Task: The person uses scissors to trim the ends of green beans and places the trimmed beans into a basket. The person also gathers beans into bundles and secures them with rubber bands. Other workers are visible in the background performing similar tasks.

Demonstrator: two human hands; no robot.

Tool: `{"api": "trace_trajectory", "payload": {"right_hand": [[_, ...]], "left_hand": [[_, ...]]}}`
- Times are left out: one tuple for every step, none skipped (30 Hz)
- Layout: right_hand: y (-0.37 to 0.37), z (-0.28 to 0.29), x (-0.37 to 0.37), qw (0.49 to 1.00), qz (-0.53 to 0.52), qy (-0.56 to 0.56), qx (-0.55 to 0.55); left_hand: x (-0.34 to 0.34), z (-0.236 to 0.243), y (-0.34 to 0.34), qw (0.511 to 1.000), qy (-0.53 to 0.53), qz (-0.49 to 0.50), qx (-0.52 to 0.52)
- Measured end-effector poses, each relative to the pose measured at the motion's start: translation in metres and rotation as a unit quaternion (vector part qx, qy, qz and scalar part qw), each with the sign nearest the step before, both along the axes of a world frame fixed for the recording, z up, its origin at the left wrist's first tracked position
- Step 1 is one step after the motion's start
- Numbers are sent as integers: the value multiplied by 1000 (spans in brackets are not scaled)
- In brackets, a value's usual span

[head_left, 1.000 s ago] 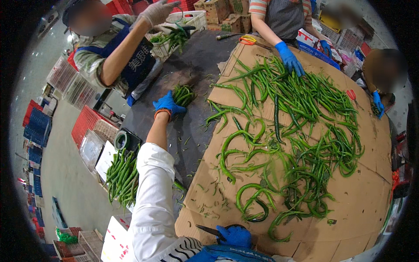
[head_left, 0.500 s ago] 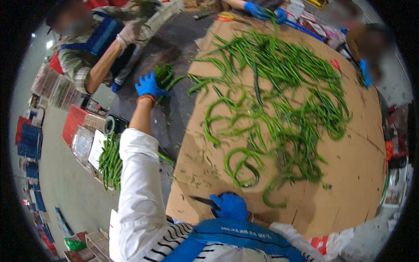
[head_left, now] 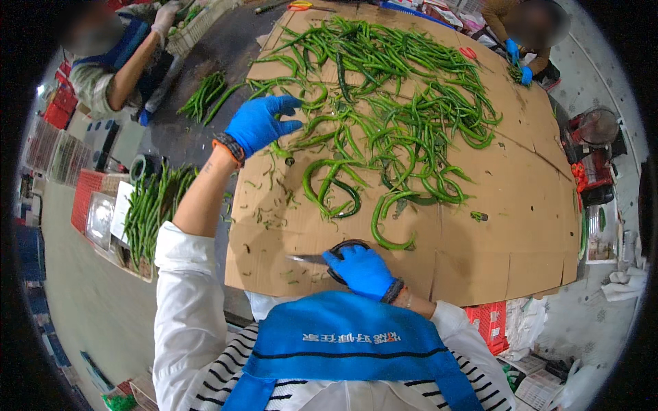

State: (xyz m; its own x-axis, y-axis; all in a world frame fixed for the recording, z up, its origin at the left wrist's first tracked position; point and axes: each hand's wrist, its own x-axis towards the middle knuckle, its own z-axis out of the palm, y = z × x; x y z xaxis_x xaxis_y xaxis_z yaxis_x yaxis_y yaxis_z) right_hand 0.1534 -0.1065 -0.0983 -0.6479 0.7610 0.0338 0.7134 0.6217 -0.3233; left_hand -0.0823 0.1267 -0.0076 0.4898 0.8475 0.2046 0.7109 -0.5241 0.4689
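Note:
My left hand (head_left: 262,125), in a blue glove, hovers over the left edge of the cardboard (head_left: 507,233) with fingers and thumb apart and nothing visible between them. Long green chili peppers (head_left: 404,82) lie in a loose heap just beyond and to the right of it. Near the front edge my right hand (head_left: 364,270), also gloved in blue, is closed on black-handled scissors (head_left: 308,259), whose blades point left. A small bunch of peppers (head_left: 204,94) rests on the dark tabletop (head_left: 229,58), left of my left hand.
Small trimmings (head_left: 274,198) are scattered on the cardboard. Left of the table stands a crate piled with green peppers (head_left: 154,205). Red-handled scissors (head_left: 468,53) lie at the heap's far right. One co-worker's arm (head_left: 127,75) is at far left, another's gloved hands (head_left: 524,74) at far right.
My left hand has let go of the pepper bunch on the dark tabletop and moved right to the cardboard. My right hand with the scissors has come further into view. The view has shifted.

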Motion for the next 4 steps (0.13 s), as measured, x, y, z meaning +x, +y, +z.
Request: {"api": "trace_trajectory", "payload": {"right_hand": [[-7, 9, 5, 999, -12, -20, 31], [-7, 23, 8, 986, -29, -111, -120], [-1, 35, 14, 971, -29, -97, -218], [9, 44, 21, 945, -31, -82, -315]], "left_hand": [[0, -7, -14, 999, -37, 12, -26], [2, -8, -32, 997, -35, 33, -54], [6, -7, -47, 995, -31, 50, -79], [5, -13, -58, 992, -26, 54, -108]]}}
